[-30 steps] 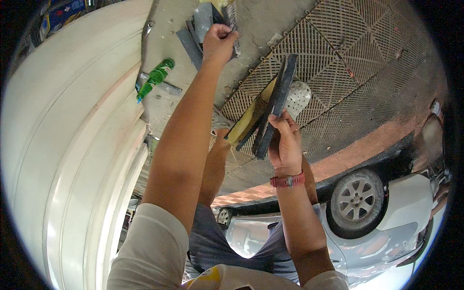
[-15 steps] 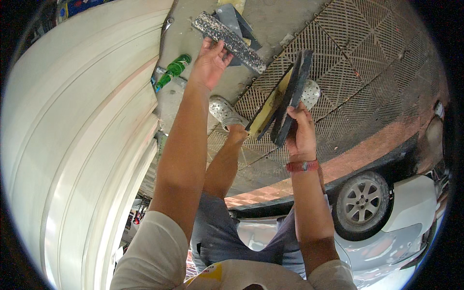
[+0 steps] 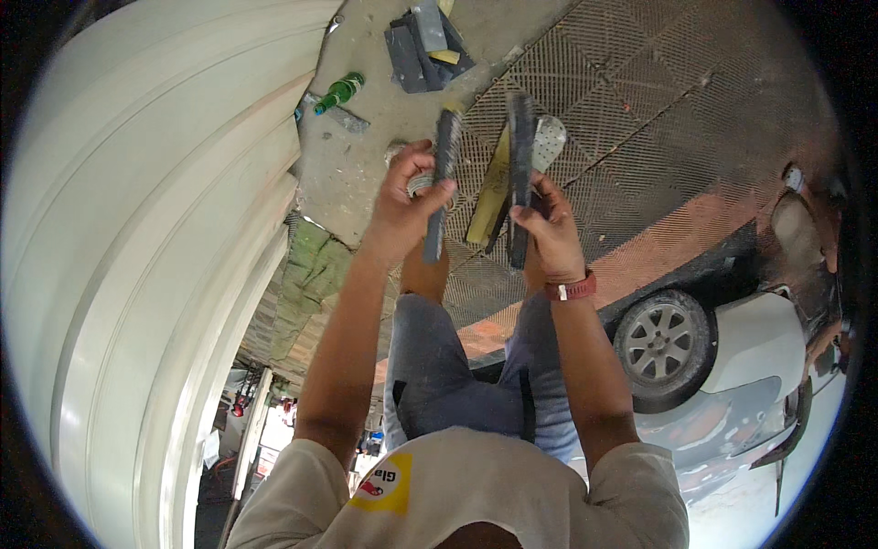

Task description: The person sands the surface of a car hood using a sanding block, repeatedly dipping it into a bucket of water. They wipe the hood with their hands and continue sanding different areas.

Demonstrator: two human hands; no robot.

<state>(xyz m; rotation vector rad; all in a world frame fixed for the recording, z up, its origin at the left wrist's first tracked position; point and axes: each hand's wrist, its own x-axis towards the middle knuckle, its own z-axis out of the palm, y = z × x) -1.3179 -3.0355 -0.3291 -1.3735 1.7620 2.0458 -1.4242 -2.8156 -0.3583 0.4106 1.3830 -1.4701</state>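
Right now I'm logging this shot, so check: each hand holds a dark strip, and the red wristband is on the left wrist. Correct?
Wrong side: the head view shows the red wristband on the right. The left hand and right hand each hold a dark strip.

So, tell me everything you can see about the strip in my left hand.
The strip is long, narrow and dark grey, seen almost edge-on, with a speckled, rough-looking upper part and a plainer grey lower end. Blur hides finer detail, and its material is unclear. It runs nearly vertically in the picture, above the floor, gripped near its middle by the thumb and fingers of your left hand. It is apart from the pieces in your right hand.
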